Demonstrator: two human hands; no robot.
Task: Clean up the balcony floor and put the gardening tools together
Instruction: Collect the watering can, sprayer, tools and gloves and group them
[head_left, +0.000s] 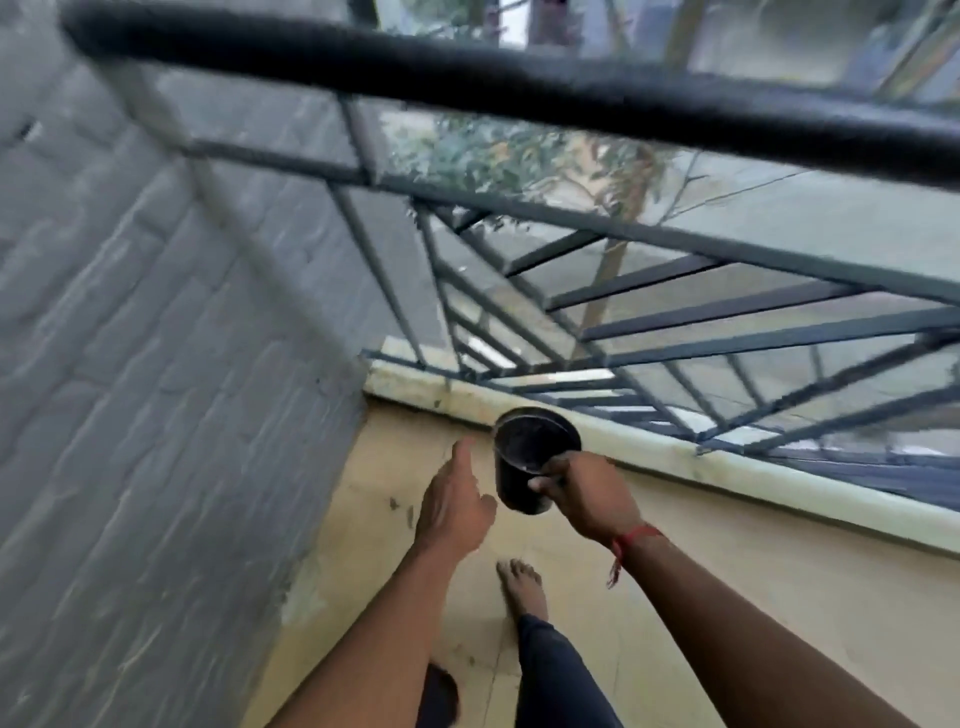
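Note:
A small black plant pot (524, 457) hangs in the air over the balcony corner, its open mouth tilted toward me. My right hand (587, 493) grips it by the rim, thumb over the edge; a red thread circles that wrist. My left hand (454, 499) is just left of the pot, fingers straight and stretched forward, holding nothing and not touching the pot. Below lies the beige tiled floor (395, 519), with a few dark specks of dirt (395, 503) near the corner.
A grey brick wall (156, 364) closes the left side. The black handrail (467, 78) and grey railing bars (675, 322) stand ahead over a pale kerb (727, 467). My bare foot (524, 587) and dark trouser leg stand on the tiles.

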